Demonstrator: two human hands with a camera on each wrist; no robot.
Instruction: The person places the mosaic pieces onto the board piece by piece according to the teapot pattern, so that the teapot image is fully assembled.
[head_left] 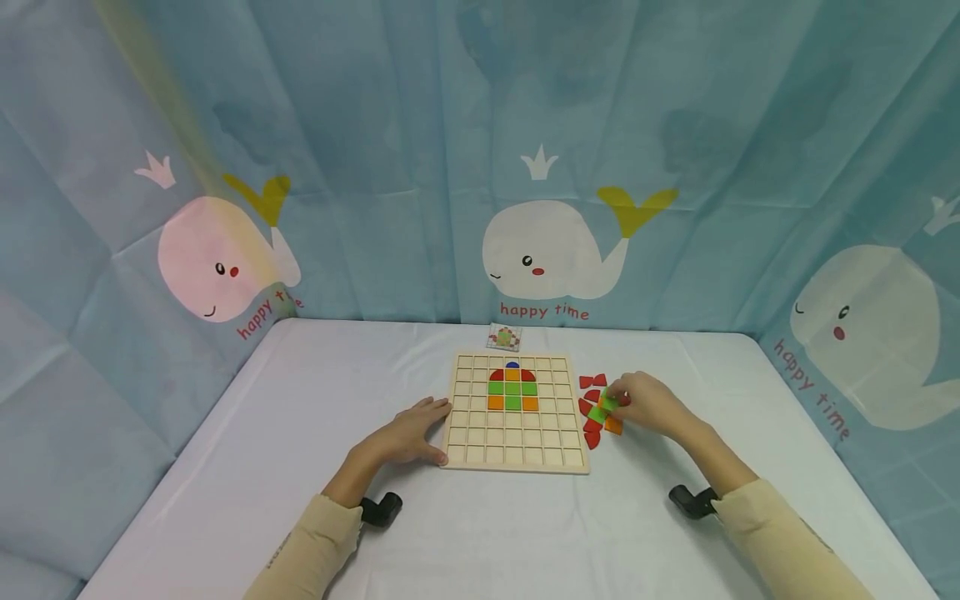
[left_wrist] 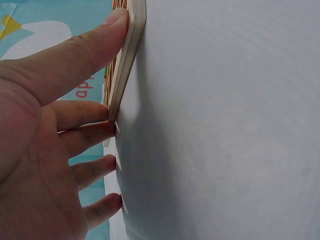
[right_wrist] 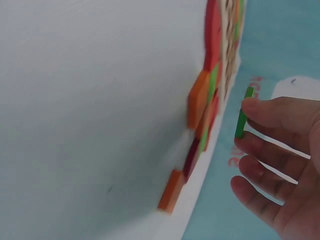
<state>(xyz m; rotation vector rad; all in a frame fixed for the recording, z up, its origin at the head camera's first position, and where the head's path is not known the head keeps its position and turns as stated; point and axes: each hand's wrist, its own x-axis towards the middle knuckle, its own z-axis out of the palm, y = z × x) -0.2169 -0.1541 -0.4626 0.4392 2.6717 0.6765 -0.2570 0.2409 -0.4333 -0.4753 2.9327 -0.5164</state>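
A wooden grid board [head_left: 517, 442] lies on the table, with blue, red, orange and green tiles [head_left: 512, 388] set in its upper middle cells. My left hand [head_left: 408, 432] rests at the board's left edge, fingers spread; in the left wrist view the thumb [left_wrist: 85, 60] touches the rim. To the right of the board, my right hand [head_left: 651, 404] is over a group of loose tiles. It pinches a green tile [right_wrist: 241, 122] between thumb and fingers, held off the table in the right wrist view. Loose red [head_left: 592, 439] and orange [head_left: 613, 426] tiles lie below that hand.
A small patterned card [head_left: 504, 337] lies behind the board. White cloth [head_left: 330, 367] covers the table. A blue curtain with whale prints [head_left: 555, 250] stands behind and at the sides. Dark wrist devices [head_left: 382, 510] sit at both sleeves.
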